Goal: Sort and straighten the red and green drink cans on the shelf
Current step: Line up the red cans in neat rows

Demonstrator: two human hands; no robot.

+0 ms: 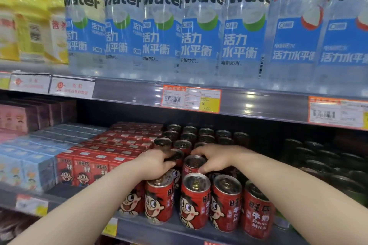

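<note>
A red can (192, 165) stands in the second row on the lower shelf (175, 233). The right hand (217, 158) grips its rim between thumb and curled fingers. Just to the left, the left hand (155, 165) curls its fingers around a neighbouring can (176, 156), with its palm over a front-row can (159, 195).

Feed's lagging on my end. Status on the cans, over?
Left hand grips a second-row red can. Right hand grips the red can beside it. Front cans upright, labels turned differently. Cartons close on left.
</note>
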